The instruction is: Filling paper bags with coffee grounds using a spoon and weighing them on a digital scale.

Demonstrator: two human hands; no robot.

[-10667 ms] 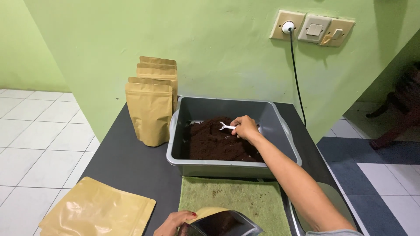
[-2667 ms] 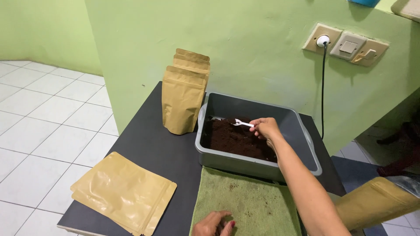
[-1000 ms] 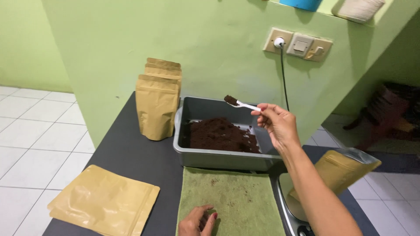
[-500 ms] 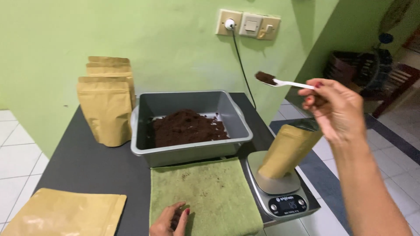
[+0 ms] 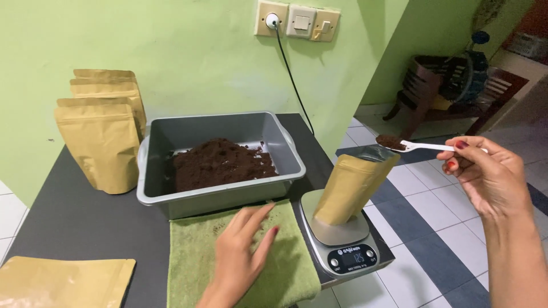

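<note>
Nearest the camera, the left hand lies flat, fingers spread and holding nothing, palm down on the green towelling cloth spread on the dark tabletop. Off at the lower left corner lies a flat tan paper pouch. Just right of the cloth sits the small silver digital kitchen scale, and on its round pan stands an open tan stand-up pouch, tilted, mouth gaping towards the upper right. There is the right hand, fingers pinched tight on the handle of a white plastic spoon. The handle runs leftward out of the fingers, and the bowl, heaped with dark brown powder, hangs right at the pouch's mouth, well clear of the hand itself. Further back, the grey rectangular plastic tub holds a mound of the same brown powder. Behind it to the left, a row of upright tan pouches stands against the green wall.
</note>
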